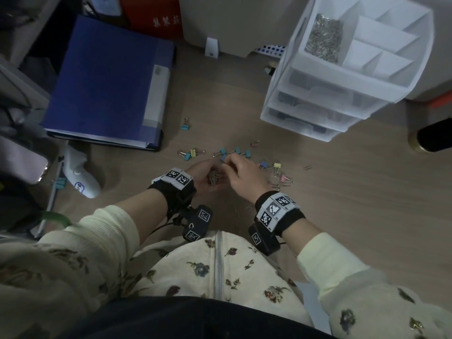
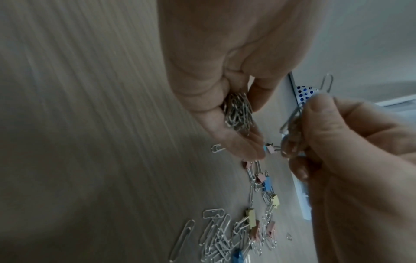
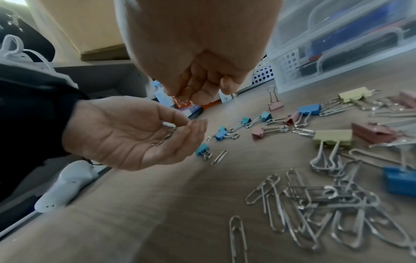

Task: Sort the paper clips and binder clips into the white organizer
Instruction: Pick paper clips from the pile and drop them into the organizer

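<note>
My left hand (image 1: pixel 208 178) is turned palm up just above the wooden table, fingers and thumb curled round a bunch of silver paper clips (image 2: pixel 238 113). Right beside it, my right hand (image 1: pixel 230 163) pinches a few more paper clips (image 2: pixel 292 124) over that palm. Coloured binder clips (image 1: pixel 234 152) lie scattered on the table beyond both hands, and loose paper clips (image 3: pixel 315 204) lie under my right wrist. The white organizer (image 1: pixel 413 69) stands at the back right. Its near-left top compartment holds a pile of paper clips (image 1: pixel 322 37); the other compartments show white.
A blue binder (image 1: pixel 107 81) lies at the back left, with one blue binder clip (image 1: pixel 185 126) near its corner. A white handheld device (image 1: pixel 78 172) sits at the left table edge. A cardboard box (image 1: pixel 232 20) stands behind, a black cylinder (image 1: pixel 433 138) at the right.
</note>
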{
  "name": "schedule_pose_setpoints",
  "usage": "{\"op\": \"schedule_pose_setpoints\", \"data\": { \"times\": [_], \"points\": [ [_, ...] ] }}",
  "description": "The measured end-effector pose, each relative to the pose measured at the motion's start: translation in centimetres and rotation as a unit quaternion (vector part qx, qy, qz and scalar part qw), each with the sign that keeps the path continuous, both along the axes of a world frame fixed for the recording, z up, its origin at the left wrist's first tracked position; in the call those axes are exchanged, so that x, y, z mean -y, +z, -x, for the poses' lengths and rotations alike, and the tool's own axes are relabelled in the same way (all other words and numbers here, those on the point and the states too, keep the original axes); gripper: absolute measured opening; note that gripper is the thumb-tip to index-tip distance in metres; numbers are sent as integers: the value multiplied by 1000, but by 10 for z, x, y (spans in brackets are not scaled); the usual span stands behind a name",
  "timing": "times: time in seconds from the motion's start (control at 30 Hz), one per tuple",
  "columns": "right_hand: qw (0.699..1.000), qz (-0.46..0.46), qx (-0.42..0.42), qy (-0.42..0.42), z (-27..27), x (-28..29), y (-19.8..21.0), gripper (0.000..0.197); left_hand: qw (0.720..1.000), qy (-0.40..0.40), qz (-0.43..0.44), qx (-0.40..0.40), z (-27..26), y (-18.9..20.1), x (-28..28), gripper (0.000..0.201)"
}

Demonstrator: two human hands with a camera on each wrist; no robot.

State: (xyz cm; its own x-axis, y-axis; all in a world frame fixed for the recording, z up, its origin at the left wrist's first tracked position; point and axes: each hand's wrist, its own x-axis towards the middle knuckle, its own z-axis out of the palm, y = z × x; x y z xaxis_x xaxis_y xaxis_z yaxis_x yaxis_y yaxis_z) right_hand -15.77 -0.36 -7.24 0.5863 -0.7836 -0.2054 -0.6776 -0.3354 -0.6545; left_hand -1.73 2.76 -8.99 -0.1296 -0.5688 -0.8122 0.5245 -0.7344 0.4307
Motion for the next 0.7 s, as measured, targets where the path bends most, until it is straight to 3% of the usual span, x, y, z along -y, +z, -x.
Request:
{"op": "schedule_pose_setpoints", "data": {
  "times": [0.5, 0.7],
  "points": [
    [999, 44, 28, 6, 9, 0, -6, 22, 1000, -8, 2, -6, 4, 9, 1, 17],
    [995, 40, 50, -70, 31, 4, -1, 20, 1000, -13, -3, 9, 2, 3, -1, 18]
  ]
}}
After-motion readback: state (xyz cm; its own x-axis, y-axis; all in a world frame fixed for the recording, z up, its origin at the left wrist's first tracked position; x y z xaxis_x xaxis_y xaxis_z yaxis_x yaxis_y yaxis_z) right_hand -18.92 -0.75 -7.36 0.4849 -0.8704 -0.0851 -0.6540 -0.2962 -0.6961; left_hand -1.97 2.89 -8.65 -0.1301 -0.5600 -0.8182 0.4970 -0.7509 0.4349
